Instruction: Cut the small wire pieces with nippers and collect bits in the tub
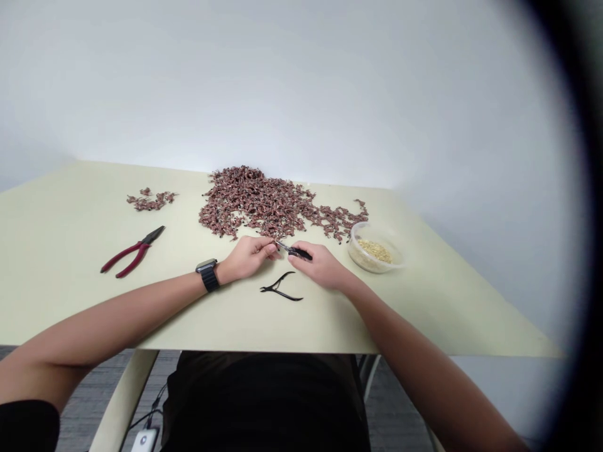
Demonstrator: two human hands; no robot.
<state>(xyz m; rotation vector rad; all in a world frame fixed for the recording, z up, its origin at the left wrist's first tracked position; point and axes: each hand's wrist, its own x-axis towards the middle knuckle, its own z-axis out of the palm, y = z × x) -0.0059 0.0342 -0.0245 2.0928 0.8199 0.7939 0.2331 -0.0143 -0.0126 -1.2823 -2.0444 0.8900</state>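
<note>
My left hand (pixel 249 257), with a dark watch on its wrist, is closed in a pinch at the near edge of the heap. A tiny piece sits at its fingertips, mostly hidden, apparently like those in the heap. Closed around a black-handled hand tool (pixel 300 253) is my right hand (pixel 320 265). The tool's slim silver tip reaches the left fingertips; its exact kind is not clear. Just beyond both hands lies a large heap of small reddish-brown pieces (pixel 259 201) with dark ends. Black nippers (pixel 281 287) rest spread on the table between my forearms.
Red-handled pliers (pixel 134 252) lie at the left, with a small cluster of reddish-brown pieces (pixel 151 201) behind them. A clear plastic tub (pixel 354 256) at the right holds small golden bits (pixel 375 250). The pale yellow table (pixel 301 329) meets a white wall at the back.
</note>
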